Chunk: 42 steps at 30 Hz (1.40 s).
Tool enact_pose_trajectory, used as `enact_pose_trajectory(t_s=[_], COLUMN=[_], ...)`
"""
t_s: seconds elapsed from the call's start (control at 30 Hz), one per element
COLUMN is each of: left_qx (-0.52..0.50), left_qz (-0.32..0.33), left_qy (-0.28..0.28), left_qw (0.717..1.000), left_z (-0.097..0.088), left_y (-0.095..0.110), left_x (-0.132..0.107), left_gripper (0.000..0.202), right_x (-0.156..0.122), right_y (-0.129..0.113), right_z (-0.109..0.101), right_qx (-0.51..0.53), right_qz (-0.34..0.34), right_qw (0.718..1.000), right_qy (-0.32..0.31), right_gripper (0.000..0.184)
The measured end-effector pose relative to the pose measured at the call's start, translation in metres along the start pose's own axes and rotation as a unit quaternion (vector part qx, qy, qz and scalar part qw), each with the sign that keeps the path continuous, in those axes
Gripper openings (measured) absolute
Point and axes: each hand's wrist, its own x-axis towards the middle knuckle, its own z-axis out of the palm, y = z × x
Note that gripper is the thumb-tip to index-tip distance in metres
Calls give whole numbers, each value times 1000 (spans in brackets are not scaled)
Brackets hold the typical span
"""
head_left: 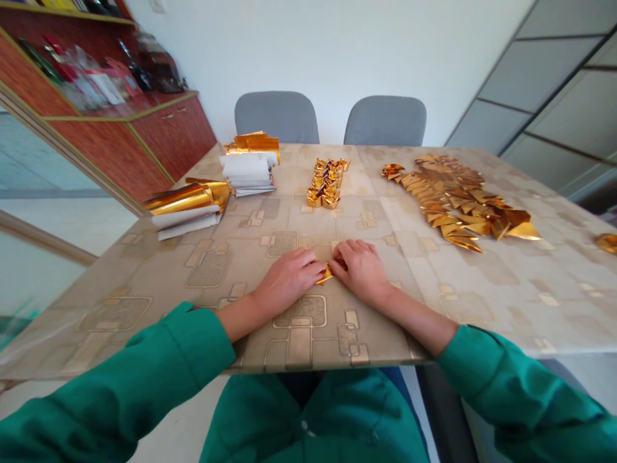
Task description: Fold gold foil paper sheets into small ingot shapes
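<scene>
A small folded piece of gold foil paper (326, 274) lies on the table between my two hands, largely covered by the fingers. My left hand (297, 273) is closed on its left side, fingertips pressed to the paper. From the right, my right hand (359, 270) grips the same piece with curled fingers. Beyond the hands stand two rows of folded gold paper ingots (328, 183). A spread heap of folded gold paper pieces (457, 199) covers the back right of the table.
At the left are a stack of gold-and-white paper sheets (248, 173) and another sheet pile (190, 209). One gold piece (607, 242) sits near the right edge. The table (212, 270) has a patterned cover. Two grey chairs (277, 117) stand behind it, beside a wooden cabinet (144, 138).
</scene>
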Motion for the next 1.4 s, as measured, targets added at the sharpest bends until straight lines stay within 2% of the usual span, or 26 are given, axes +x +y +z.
enact_pose_trajectory(t_s=[0.2, 0.4, 0.57, 0.77, 0.9, 1.03, 1.2, 1.4], left_qx=[95, 106, 83, 89, 44, 33, 63, 50], left_qz=[26, 37, 15, -2, -10, -9, 60, 76], left_qy=[-4, -16, -6, 0, 13, 20, 1, -13], left_qw=[995, 994, 996, 996, 999, 999, 996, 996], left_z=[-1, -5, -2, -9, -18, -19, -13, -12], left_y=[1, 3, 2, 2, 2, 3, 1, 2], left_x=[-3, -5, -11, -34, -51, -52, -48, -50], left_gripper=[23, 26, 32, 26, 33, 36, 26, 32], right_x=[3, 3, 3, 3, 3, 0, -3, -6], right_y=[-7, -9, -1, 8, 8, 10, 11, 10], right_z=[1, -1, -4, -5, -1, 0, -2, -1], right_qx=[-41, -37, 7, 31, 29, 50, 82, 78], right_qz=[18, 26, 25, 7, 2, -22, -74, -110], right_qw=[999, 999, 999, 999, 999, 999, 994, 991], right_qy=[-5, -13, -28, -27, -14, -5, -8, -10], right_gripper=[17, 17, 7, 10, 11, 9, 8, 10])
